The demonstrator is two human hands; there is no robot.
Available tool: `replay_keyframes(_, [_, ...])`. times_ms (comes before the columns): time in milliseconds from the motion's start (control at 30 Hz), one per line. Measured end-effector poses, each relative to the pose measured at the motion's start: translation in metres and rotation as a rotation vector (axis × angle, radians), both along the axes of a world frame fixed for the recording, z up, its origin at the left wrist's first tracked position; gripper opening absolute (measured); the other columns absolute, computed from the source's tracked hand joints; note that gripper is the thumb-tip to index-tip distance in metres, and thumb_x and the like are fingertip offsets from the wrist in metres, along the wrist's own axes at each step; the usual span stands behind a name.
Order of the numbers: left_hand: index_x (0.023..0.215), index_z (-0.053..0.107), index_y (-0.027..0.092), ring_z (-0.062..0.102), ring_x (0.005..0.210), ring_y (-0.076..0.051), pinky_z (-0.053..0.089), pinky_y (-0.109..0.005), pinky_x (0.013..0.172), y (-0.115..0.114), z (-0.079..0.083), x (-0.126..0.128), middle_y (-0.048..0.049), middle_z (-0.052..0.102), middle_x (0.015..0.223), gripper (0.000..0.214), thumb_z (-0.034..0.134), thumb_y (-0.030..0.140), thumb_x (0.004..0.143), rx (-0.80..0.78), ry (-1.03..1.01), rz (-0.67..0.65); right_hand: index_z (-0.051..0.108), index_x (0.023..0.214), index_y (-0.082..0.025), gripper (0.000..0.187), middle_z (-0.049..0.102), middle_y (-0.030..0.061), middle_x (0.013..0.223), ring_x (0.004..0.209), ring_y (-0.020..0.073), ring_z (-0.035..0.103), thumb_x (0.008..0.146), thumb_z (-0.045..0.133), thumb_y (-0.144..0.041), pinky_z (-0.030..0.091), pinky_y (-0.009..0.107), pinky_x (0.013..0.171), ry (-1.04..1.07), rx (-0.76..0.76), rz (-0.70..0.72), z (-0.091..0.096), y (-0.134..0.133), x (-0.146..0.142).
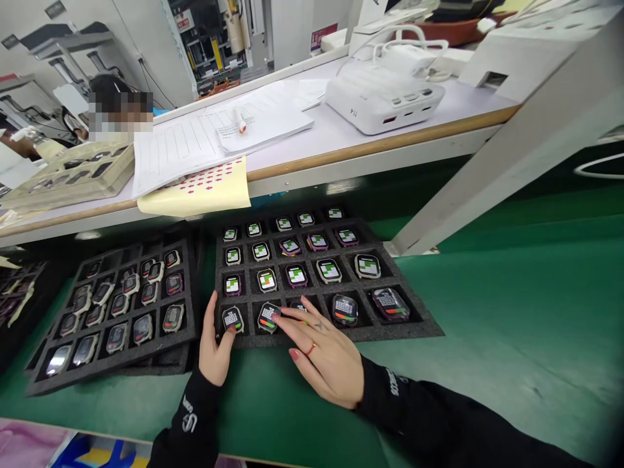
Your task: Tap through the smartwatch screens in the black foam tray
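A black foam tray (319, 335) holds rows of square smartwatch units with lit screens. My left hand (214, 354) is at its front left corner, fingers apart, with the thumb touching the lower edge of a smartwatch (233, 318) in the front row. My right hand (326, 361) reaches over the tray's front edge, fingers spread. Its index fingertip touches the screen of the neighbouring smartwatch (266, 314), and its other fingers partly cover a third unit. Front-row screens show white, red and green blocks; units further back show white and green ones. Neither hand grips anything.
A second foam tray (131, 348) of dark-screened watches lies stacked at left on the green bench (511, 364). Above runs a shelf with papers (185, 146), a yellow sheet (205, 192) and a white multi-port charger (383, 97). A slanted post (468, 156) stands at right. A person sits beyond.
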State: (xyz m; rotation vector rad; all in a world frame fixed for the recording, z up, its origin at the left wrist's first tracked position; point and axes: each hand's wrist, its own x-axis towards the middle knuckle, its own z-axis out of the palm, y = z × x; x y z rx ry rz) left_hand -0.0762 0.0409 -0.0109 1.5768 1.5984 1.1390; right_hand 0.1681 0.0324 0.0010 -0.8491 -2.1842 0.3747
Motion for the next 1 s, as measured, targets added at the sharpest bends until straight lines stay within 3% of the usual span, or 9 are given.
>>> replay_keyframes(400, [0.151,0.037,0.023,0.029,0.149,-0.022,0.026,-0.034,0.123,-0.001,0.004,0.004,-0.0069,0.034,0.160,0.062,0.055,0.038,0.094,-0.027,0.007,0.035,0.008,0.160,-0.012,0.069,0.060,0.0110,0.136,0.134,0.0317,0.044,0.097,0.037,-0.014,0.019,0.068,0.117,-0.060,-0.045,0.059,0.000,0.000,-0.004])
replay_keyframes(567, [0.151,0.036,0.023,0.029,0.149,-0.023,0.024,-0.036,0.124,0.000,0.006,0.007,-0.0067,0.035,0.159,0.066,0.060,0.035,0.090,-0.065,0.059,0.085,0.013,0.159,-0.014,0.065,0.064,0.0104,0.131,0.132,0.0277,0.047,0.099,0.036,-0.012,0.018,0.064,0.119,0.031,-0.031,0.075,-0.001,0.001,0.000])
replay_keyframes(733, [0.153,0.034,0.026,0.028,0.149,-0.025,0.026,-0.038,0.123,0.000,0.005,0.005,-0.0053,0.032,0.161,0.066,0.058,0.040,0.093,-0.098,0.063,0.085,0.028,0.156,-0.017,0.060,0.070,0.0064,0.119,0.124,0.0241,0.055,0.098,0.038,-0.006,0.017,0.060,0.121,0.184,0.039,0.006,0.003,0.004,0.022])
replay_keyframes(1000, [0.153,0.034,0.028,0.025,0.151,-0.023,0.023,-0.035,0.124,-0.002,0.011,0.006,-0.0031,0.031,0.161,0.061,0.051,0.044,0.097,-0.107,0.036,0.075,0.038,0.152,-0.022,0.058,0.074,0.0035,0.111,0.121,0.0255,0.060,0.097,0.041,-0.006,0.017,0.061,0.121,0.190,0.057,-0.121,0.002,0.002,0.049])
